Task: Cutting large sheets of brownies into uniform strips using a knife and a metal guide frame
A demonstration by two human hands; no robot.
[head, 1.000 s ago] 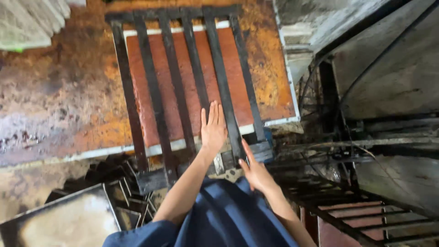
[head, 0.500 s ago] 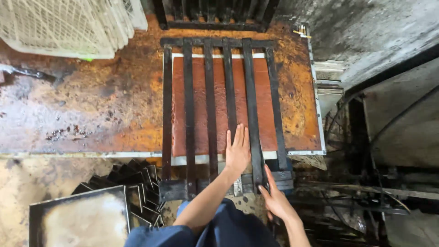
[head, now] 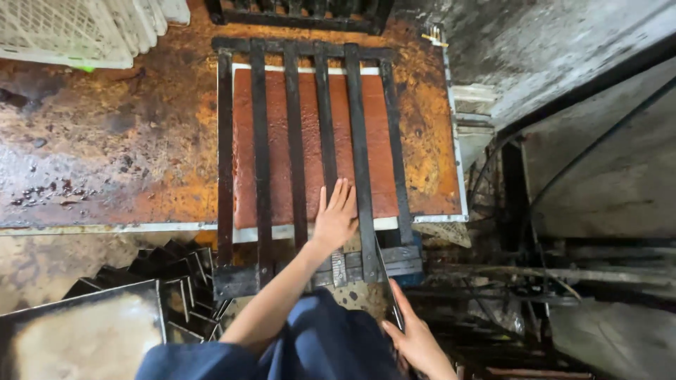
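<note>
A black metal frame of several long bars (head: pixel 262 141) lies over a flat reddish-brown slab (head: pixel 278 127) on a rust-orange tabletop (head: pixel 120 148). My left hand (head: pixel 336 218) rests flat on the bars at the frame's near end, palm down, fingers straight and close together. My right hand (head: pixel 417 341) is lower right, below the table's near edge, curled around a thin dark blade (head: pixel 387 281) that points up toward the frame's near right corner. Blue cloth (head: pixel 317 345) covers my lap.
A white lattice crate (head: pixel 84 32) sits at the table's far left. Stacked dark metal trays (head: pixel 105 317) stand lower left below the table edge. Dark metal racks and rods (head: pixel 535 281) crowd the right side beside a grey wall (head: pixel 563 42).
My view has swung so the frame sits more upright and central. My left hand stays flat on the bars. My right hand has dropped lower, toward the frame's near right corner.
</note>
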